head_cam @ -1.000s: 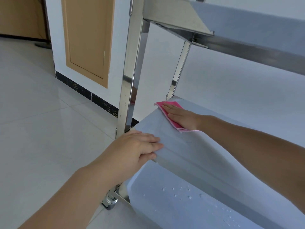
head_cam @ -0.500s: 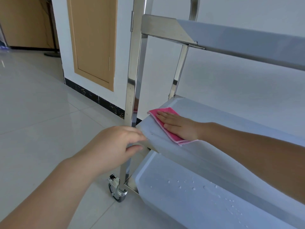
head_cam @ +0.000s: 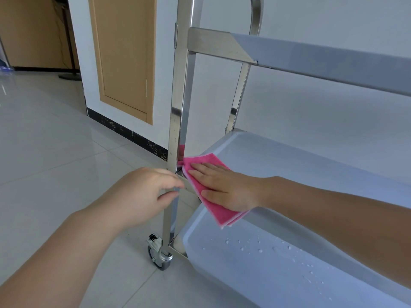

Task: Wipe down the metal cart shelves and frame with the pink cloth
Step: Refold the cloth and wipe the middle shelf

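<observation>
At middle shelf (head_cam: pixel 289 161) corner | right hand (head_cam: pixel 224 187) flat on pink cloth (head_cam: pixel 219 213), hiding its middle | left hand (head_cam: pixel 142 194) pinches post (head_cam: pixel 178 107)

A three-shelf metal cart (head_cam: pixel 178 107) stands on a pale tiled floor (head_cam: pixel 55 152), one caster wheel (head_cam: pixel 159 258) showing under its near corner post. A folded pink cloth (head_cam: pixel 213 210) lies on the middle shelf (head_cam: pixel 289 165) at that corner, draped over the front rim. Water droplets (head_cam: pixel 259 250) bead on the bottom shelf (head_cam: pixel 244 281).
</observation>
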